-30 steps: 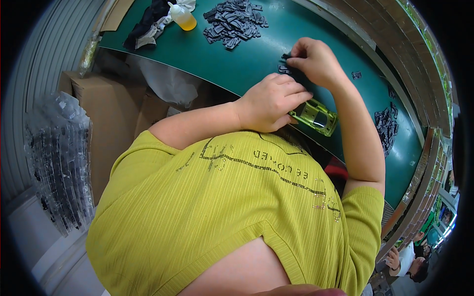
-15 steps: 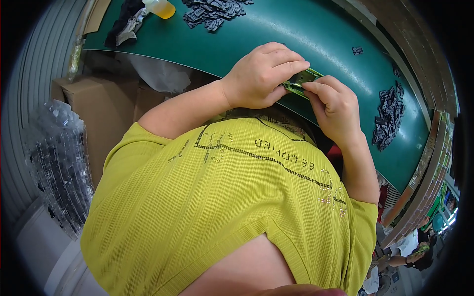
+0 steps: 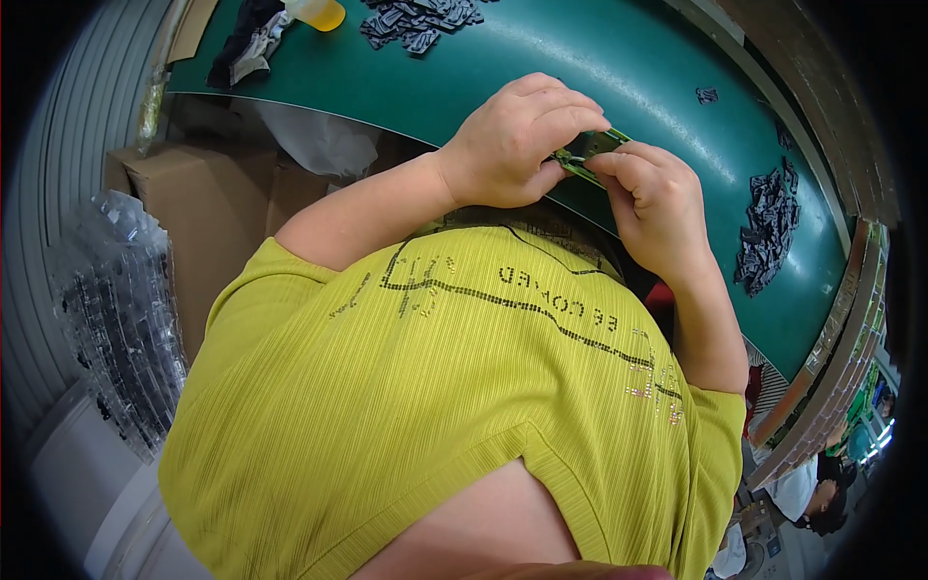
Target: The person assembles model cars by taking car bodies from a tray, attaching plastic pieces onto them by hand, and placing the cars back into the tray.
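Observation:
Between my two hands, over the near edge of the green table, is a small flat piece with bright green edges and a dark middle (image 3: 601, 144). My left hand (image 3: 527, 140) is closed on its left end, thumb below and fingers above. On its right side my right hand (image 3: 657, 198) pinches with thumb and forefinger at the near edge. Fingers hide much of the piece, and its exact kind is unclear. A heap of small dark grey parts (image 3: 768, 232) lies right of my right hand, and another dark heap (image 3: 416, 21) lies beyond my left hand.
The green table (image 3: 522, 68) curves across the far side. A bottle of yellow-orange liquid (image 3: 321, 14) and a dark cloth (image 3: 242, 48) are at far left. A cardboard box (image 3: 208, 208) and clear plastic trays of dark parts (image 3: 121, 319) stand left. Another person (image 3: 812, 493) shows at lower right.
Both hands keep hold of the green-edged piece and have shifted only slightly. The view has moved a little. At lower right the other person has changed posture.

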A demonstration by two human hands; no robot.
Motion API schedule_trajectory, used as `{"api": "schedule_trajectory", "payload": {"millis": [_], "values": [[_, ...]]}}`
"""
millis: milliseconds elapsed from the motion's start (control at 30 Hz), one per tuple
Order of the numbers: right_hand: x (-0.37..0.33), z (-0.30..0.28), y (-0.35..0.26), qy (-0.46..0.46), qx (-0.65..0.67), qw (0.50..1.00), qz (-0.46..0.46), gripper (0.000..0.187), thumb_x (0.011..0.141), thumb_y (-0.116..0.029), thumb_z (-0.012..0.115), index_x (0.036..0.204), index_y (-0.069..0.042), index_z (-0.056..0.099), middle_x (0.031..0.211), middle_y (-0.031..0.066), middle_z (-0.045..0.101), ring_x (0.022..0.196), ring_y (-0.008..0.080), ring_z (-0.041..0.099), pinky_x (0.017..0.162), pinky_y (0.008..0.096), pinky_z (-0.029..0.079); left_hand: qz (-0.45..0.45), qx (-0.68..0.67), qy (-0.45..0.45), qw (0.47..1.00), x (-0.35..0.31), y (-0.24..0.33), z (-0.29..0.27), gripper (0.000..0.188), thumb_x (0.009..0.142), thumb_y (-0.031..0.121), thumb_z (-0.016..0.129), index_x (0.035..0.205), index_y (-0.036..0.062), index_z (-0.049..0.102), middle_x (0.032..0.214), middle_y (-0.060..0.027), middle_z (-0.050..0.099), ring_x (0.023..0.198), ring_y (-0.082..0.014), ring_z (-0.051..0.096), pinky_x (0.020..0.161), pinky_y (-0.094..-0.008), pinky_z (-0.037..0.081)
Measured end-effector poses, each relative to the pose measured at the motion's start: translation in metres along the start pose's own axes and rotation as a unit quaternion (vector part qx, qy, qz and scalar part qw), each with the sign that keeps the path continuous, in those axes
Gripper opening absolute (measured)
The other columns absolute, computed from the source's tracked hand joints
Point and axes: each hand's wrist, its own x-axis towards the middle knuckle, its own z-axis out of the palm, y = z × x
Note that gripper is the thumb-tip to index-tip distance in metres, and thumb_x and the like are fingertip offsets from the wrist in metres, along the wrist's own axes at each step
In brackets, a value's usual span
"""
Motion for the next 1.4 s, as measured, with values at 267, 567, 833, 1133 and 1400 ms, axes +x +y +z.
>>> {"api": "schedule_trajectory", "payload": {"millis": [267, 567, 833, 1133, 1400], "values": [[-0.003, -0.001, -0.003, -0.009, 0.045, 0.997, 0.067, 0.015, 0.078, 0.003, 0.066, 0.090, -0.004, 0.073, 0.080, 0.0120, 0.068, 0.079, 0.0315, 0.067, 0.071, 0.0404, 0.054, -0.006, -0.009, -0.010, 1.000, 0.000, 0.002, -0.001, 0.039, 0.062, 0.001, 0.076, 0.098, 0.0076, 0.063, 0.120, -0.0102, 0.068, 0.104, -0.0317, 0.062, 0.090, -0.0417, 0.050], [0.004, -0.002, 0.001, 0.027, 0.039, 0.997, 0.061, 0.018, 0.077, 0.003, 0.064, 0.088, -0.008, 0.073, 0.082, 0.0127, 0.069, 0.079, 0.0334, 0.067, 0.071, 0.0419, 0.054, -0.002, -0.019, 0.005, 1.000, 0.014, -0.001, -0.003, 0.028, 0.062, 0.001, 0.074, 0.088, 0.0066, 0.065, 0.119, -0.0130, 0.067, 0.103, -0.0340, 0.062, 0.089, -0.0436, 0.049], [0.000, 0.006, 0.010, -0.021, 0.070, 0.995, 0.070, 0.021, 0.082, -0.001, 0.065, 0.101, -0.008, 0.060, 0.080, 0.0107, 0.068, 0.078, 0.0344, 0.066, 0.068, 0.0446, 0.051, -0.049, 0.006, -0.077, 0.996, 0.011, 0.013, -0.011, 0.016, 0.064, 0.007, 0.074, 0.079, 0.0083, 0.070, 0.119, -0.0102, 0.064, 0.105, -0.0324, 0.057, 0.092, -0.0447, 0.045], [0.006, -0.003, 0.005, -0.083, 0.052, 0.992, 0.084, 0.019, 0.082, -0.005, 0.063, 0.101, -0.007, 0.064, 0.078, 0.0120, 0.068, 0.076, 0.0343, 0.066, 0.065, 0.0465, 0.050, -0.050, 0.014, -0.105, 0.993, 0.014, 0.021, -0.012, 0.018, 0.064, 0.006, 0.073, 0.082, 0.0071, 0.071, 0.120, -0.0090, 0.064, 0.106, -0.0315, 0.057, 0.093, -0.0449, 0.044], [0.017, -0.011, 0.007, -0.140, 0.050, 0.982, 0.118, 0.022, 0.082, -0.005, 0.061, 0.103, -0.008, 0.067, 0.079, 0.0125, 0.070, 0.077, 0.0342, 0.067, 0.067, 0.0452, 0.051, -0.065, 0.012, -0.129, 0.989, 0.021, 0.023, -0.011, 0.019, 0.066, 0.007, 0.076, 0.084, 0.0062, 0.072, 0.116, -0.0094, 0.064, 0.104, -0.0320, 0.057, 0.092, -0.0452, 0.044]]}}
